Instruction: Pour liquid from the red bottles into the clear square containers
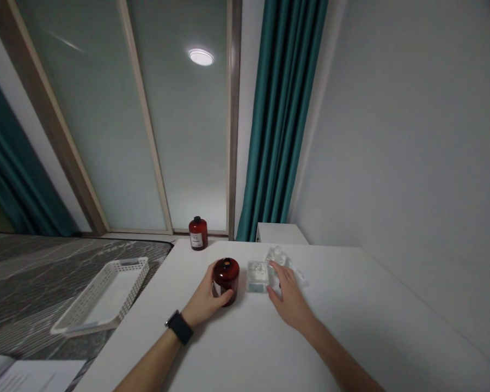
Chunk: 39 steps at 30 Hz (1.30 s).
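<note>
Our left hand [207, 301] is wrapped around a dark red jar [226, 280], fingers curled on its near side, so it's clearly gripping it while the jar stands upright on the white table [351, 326]. There's a black watch [179, 327] on that wrist. Our right hand [288, 296] lies flat-ish and open just to the right of the jar, fingertips touching a small clear glass block [258, 276], with some crumpled clear plastic [283, 261] just beyond the fingers.

What could go wrong, we reckon: the jar's top looks open, with a small hole showing, so tilting it while gripping could spill whatever's inside. The glass piece is see-through and easy to misjudge, so a nudge from the right hand could knock it into the jar.

The jar itself is glossy, amber-red and round, with a pale label peeking out under our thumb.

Further out from the left hand, a second red bottle [198, 233] with a black cap stands by the window, and a white basket [102, 296] sits off to the left.
</note>
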Each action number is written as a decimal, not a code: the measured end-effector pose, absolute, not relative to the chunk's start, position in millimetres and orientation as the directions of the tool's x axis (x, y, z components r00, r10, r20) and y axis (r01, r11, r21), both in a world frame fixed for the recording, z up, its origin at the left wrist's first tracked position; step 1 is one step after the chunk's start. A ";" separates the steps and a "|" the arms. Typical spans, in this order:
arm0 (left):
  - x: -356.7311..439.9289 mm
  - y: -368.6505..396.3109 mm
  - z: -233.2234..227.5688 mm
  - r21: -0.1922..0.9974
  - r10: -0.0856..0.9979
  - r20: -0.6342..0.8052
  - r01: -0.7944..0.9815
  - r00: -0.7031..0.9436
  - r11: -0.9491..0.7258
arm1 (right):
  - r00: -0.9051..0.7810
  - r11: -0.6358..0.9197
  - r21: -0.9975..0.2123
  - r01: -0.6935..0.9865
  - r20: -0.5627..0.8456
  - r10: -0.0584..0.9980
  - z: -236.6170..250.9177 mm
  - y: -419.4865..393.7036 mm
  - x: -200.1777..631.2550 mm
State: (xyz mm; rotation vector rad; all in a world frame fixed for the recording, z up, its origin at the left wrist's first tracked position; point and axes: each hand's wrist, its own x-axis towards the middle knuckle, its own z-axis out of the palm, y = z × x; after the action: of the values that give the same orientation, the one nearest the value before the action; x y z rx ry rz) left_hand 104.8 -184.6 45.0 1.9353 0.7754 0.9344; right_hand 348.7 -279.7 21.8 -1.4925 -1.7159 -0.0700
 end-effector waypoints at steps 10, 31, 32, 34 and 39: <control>105.8 -179.3 37.8 0.882 0.770 0.288 0.155 0.570 -0.445 | 0.077 0.278 -0.510 0.814 0.570 0.818 15.4 -257.2 339.9; 105.4 -175.2 32.8 0.877 0.769 0.311 0.143 0.558 -0.459 | 0.155 0.173 -0.776 0.606 0.329 0.932 6.8 -274.7 328.7; 105.3 -175.2 32.8 0.875 0.766 0.315 0.142 0.561 -0.463 | 0.170 0.164 -0.795 0.584 0.317 0.933 5.5 -275.5 325.7; 105.3 -175.4 33.2 0.869 0.757 0.322 0.139 0.568 -0.474 | 0.214 0.133 -0.833 0.537 0.287 0.934 2.4 -274.7 318.7; 106.9 -178.5 36.3 0.863 0.749 0.338 0.130 0.570 -0.488 | 0.297 0.089 -0.879 0.468 0.251 0.921 -2.5 -266.9 305.9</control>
State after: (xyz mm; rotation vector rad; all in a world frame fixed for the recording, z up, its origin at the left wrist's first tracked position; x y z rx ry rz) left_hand 106.9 -178.5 36.3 1.9543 0.7061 0.9236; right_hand 305.9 -266.9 -2.5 -1.5393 -1.3253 0.5538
